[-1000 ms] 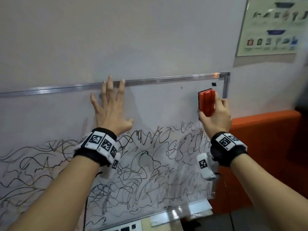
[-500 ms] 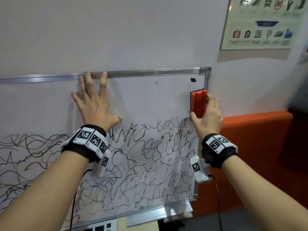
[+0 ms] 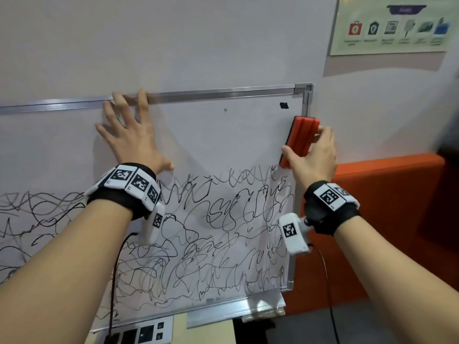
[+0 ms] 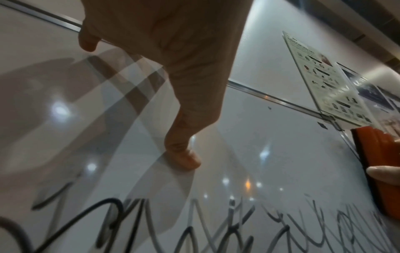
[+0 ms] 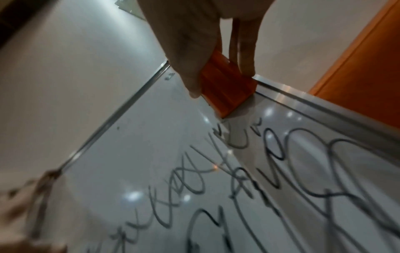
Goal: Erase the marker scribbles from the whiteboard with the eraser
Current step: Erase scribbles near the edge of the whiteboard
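Since a second ago the eraser (image 3: 300, 141) has slid from the clean middle-right of the board to its right edge, and the head camera has swung so the whiteboard (image 3: 223, 135) sits further left in frame; the left hand has barely shifted on the board.

Head view: the right hand (image 3: 311, 157) grips the red eraser at center right, thumb on its near long side and fingers wrapped over the far side. Its pad looks pressed to the board just inside the right frame rail, its lower end touching the top of the scribbles (image 3: 211, 234). That grip probably lets the pad be pushed flat while dragging. The left hand (image 3: 131, 140) lies flat and spread at upper left, holding nothing, fingertips reaching the top rail, apparently to steady the board. Above the scribbles the board is clean; black loops fill the lower half. A small black mark (image 3: 284, 105) remains near the upper right corner.

Left wrist view: the flat palm and thumb (image 4: 181, 154) press the glossy surface; the eraser shows at the right edge.

Right wrist view: thumb and fingers pinch the eraser against the board beside the rail, scribbles starting just below. Most erasing seems undone.
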The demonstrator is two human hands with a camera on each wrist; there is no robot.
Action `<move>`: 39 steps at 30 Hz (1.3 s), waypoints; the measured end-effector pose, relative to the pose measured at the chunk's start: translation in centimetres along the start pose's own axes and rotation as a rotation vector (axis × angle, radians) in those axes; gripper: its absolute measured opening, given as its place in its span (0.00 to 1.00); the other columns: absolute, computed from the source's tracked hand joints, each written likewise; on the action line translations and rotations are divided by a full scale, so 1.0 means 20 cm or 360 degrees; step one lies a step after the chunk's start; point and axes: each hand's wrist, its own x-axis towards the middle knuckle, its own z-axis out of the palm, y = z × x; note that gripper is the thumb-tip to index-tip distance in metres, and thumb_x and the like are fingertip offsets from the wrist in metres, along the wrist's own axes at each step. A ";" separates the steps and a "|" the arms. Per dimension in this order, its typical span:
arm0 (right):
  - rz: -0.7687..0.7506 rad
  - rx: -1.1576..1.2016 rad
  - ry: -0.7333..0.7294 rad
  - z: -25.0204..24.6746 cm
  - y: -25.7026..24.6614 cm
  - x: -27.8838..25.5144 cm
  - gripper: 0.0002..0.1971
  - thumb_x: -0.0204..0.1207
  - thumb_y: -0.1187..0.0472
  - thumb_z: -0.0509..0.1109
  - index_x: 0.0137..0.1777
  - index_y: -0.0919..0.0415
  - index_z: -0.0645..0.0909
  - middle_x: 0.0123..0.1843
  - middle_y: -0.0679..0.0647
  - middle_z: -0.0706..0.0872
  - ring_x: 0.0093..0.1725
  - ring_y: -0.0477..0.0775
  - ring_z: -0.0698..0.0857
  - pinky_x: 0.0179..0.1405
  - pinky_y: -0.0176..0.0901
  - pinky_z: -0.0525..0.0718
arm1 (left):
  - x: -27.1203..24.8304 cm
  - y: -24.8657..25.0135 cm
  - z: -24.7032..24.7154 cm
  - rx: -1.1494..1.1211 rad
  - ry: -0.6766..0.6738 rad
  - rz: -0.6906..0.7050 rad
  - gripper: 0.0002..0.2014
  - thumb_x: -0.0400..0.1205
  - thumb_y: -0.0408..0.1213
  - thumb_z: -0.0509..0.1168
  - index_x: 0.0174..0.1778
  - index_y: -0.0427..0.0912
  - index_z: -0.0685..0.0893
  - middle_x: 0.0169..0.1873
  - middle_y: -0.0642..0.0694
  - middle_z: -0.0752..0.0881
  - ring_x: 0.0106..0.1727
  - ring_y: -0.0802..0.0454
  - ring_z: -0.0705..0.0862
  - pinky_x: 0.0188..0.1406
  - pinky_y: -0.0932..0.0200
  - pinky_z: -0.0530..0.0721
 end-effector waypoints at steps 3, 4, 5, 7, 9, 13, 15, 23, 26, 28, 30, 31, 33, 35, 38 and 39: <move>-0.0024 -0.0072 -0.0044 0.01 0.01 -0.05 0.32 0.66 0.50 0.82 0.65 0.60 0.71 0.62 0.53 0.78 0.58 0.57 0.82 0.51 0.49 0.78 | 0.00 -0.02 0.00 0.0002 0.0009 0.0026 0.77 0.44 0.51 0.89 0.84 0.49 0.45 0.81 0.30 0.52 0.82 0.27 0.53 0.72 0.20 0.61; -0.0031 -0.0117 -0.0094 0.02 0.03 -0.09 0.32 0.66 0.49 0.82 0.64 0.59 0.71 0.62 0.53 0.78 0.58 0.58 0.82 0.50 0.50 0.78 | 0.00 -0.03 0.00 0.0018 0.0009 0.0041 0.77 0.44 0.52 0.89 0.84 0.49 0.46 0.81 0.30 0.53 0.81 0.28 0.54 0.71 0.20 0.62; -0.0035 -0.0142 -0.0132 0.02 0.06 -0.12 0.32 0.66 0.48 0.82 0.63 0.59 0.71 0.61 0.53 0.78 0.57 0.59 0.83 0.49 0.51 0.79 | 0.00 -0.04 -0.01 0.0027 0.0011 0.0050 0.77 0.43 0.52 0.89 0.84 0.49 0.46 0.80 0.29 0.53 0.81 0.28 0.55 0.71 0.19 0.62; -0.0027 -0.0124 -0.0130 0.01 0.06 -0.10 0.32 0.65 0.48 0.83 0.63 0.59 0.72 0.61 0.53 0.79 0.57 0.58 0.83 0.50 0.52 0.80 | 0.00 -0.04 -0.01 0.0030 0.0016 0.0046 0.77 0.42 0.52 0.89 0.83 0.49 0.46 0.80 0.30 0.53 0.80 0.29 0.55 0.70 0.20 0.62; -0.0020 -0.0041 -0.0047 0.00 0.04 -0.05 0.33 0.64 0.50 0.84 0.64 0.60 0.72 0.61 0.54 0.79 0.58 0.57 0.82 0.52 0.50 0.78 | 0.00 -0.03 -0.01 0.0013 0.0012 0.0024 0.77 0.43 0.51 0.89 0.83 0.50 0.46 0.81 0.31 0.52 0.81 0.29 0.54 0.71 0.20 0.62; -0.0079 -0.0099 -0.0065 0.02 0.04 -0.10 0.32 0.66 0.51 0.82 0.65 0.59 0.71 0.61 0.53 0.79 0.57 0.58 0.83 0.50 0.48 0.78 | 0.00 0.00 0.02 -0.0050 0.0020 -0.0026 0.77 0.44 0.47 0.90 0.83 0.51 0.45 0.82 0.31 0.49 0.83 0.29 0.50 0.71 0.22 0.64; -0.0125 -0.0158 -0.0134 0.04 0.06 -0.14 0.31 0.66 0.51 0.82 0.64 0.58 0.72 0.60 0.53 0.80 0.56 0.59 0.83 0.50 0.50 0.80 | 0.00 0.00 0.03 -0.0081 0.0023 -0.0053 0.77 0.44 0.45 0.90 0.83 0.51 0.45 0.83 0.31 0.48 0.83 0.30 0.49 0.71 0.23 0.64; -0.0058 -0.0125 -0.0087 0.05 0.03 -0.13 0.30 0.66 0.50 0.81 0.62 0.58 0.70 0.59 0.52 0.79 0.55 0.60 0.84 0.48 0.50 0.80 | 0.00 0.00 0.03 -0.0125 0.0022 -0.0086 0.77 0.44 0.45 0.90 0.83 0.53 0.44 0.84 0.32 0.46 0.84 0.31 0.47 0.73 0.23 0.63; -0.0049 -0.0101 -0.0156 0.02 0.01 -0.12 0.30 0.66 0.50 0.82 0.60 0.59 0.71 0.59 0.53 0.79 0.55 0.59 0.83 0.50 0.52 0.82 | 0.00 0.01 0.02 -0.0132 0.0006 -0.0088 0.77 0.45 0.45 0.90 0.83 0.54 0.44 0.84 0.32 0.45 0.84 0.31 0.46 0.73 0.22 0.62; -0.0046 0.0015 -0.0059 0.01 -0.04 -0.05 0.31 0.65 0.51 0.83 0.61 0.61 0.71 0.60 0.53 0.78 0.55 0.57 0.82 0.52 0.51 0.81 | 0.00 0.01 0.02 -0.0141 -0.0004 -0.0097 0.77 0.45 0.44 0.90 0.83 0.53 0.44 0.84 0.32 0.45 0.84 0.31 0.46 0.73 0.22 0.62; -0.0047 0.0044 -0.0009 0.01 -0.09 -0.03 0.32 0.66 0.52 0.83 0.62 0.62 0.70 0.61 0.54 0.78 0.56 0.58 0.82 0.52 0.51 0.80 | 0.00 0.01 0.02 -0.0143 0.0002 -0.0108 0.76 0.45 0.43 0.90 0.83 0.53 0.44 0.84 0.32 0.45 0.84 0.31 0.46 0.73 0.22 0.62; -0.0050 0.0003 -0.0038 0.01 -0.09 -0.05 0.32 0.67 0.52 0.82 0.63 0.62 0.70 0.61 0.55 0.77 0.57 0.59 0.82 0.52 0.52 0.81 | 0.00 0.02 0.01 -0.0140 0.0005 -0.0106 0.76 0.45 0.43 0.90 0.83 0.54 0.44 0.84 0.32 0.45 0.84 0.31 0.47 0.73 0.22 0.63; -0.0077 -0.0109 -0.0158 0.03 -0.04 -0.11 0.32 0.67 0.51 0.82 0.63 0.62 0.70 0.60 0.55 0.78 0.57 0.61 0.83 0.52 0.53 0.81 | 0.00 0.02 0.01 -0.0134 0.0007 -0.0097 0.76 0.45 0.43 0.90 0.82 0.54 0.45 0.84 0.32 0.46 0.84 0.30 0.47 0.72 0.22 0.63; -0.0092 -0.0119 -0.0205 0.03 0.00 -0.13 0.31 0.66 0.49 0.82 0.61 0.60 0.70 0.59 0.54 0.78 0.55 0.60 0.83 0.50 0.51 0.81 | 0.00 0.01 0.01 -0.0137 0.0011 -0.0096 0.76 0.44 0.43 0.90 0.82 0.53 0.46 0.84 0.31 0.47 0.84 0.30 0.48 0.72 0.22 0.64; -0.0028 0.0033 -0.0066 0.01 -0.03 -0.05 0.31 0.65 0.50 0.83 0.61 0.61 0.71 0.59 0.54 0.79 0.55 0.58 0.83 0.50 0.50 0.80 | 0.00 0.01 0.01 -0.0147 0.0014 -0.0100 0.76 0.43 0.43 0.90 0.82 0.52 0.47 0.84 0.31 0.47 0.84 0.30 0.48 0.71 0.22 0.64; -0.0023 0.0056 -0.0037 0.01 -0.04 -0.04 0.32 0.65 0.51 0.83 0.61 0.61 0.70 0.60 0.54 0.79 0.55 0.58 0.83 0.50 0.50 0.80 | 0.00 0.01 0.01 -0.0143 0.0014 -0.0098 0.76 0.43 0.43 0.90 0.83 0.52 0.47 0.84 0.31 0.47 0.84 0.30 0.48 0.71 0.22 0.64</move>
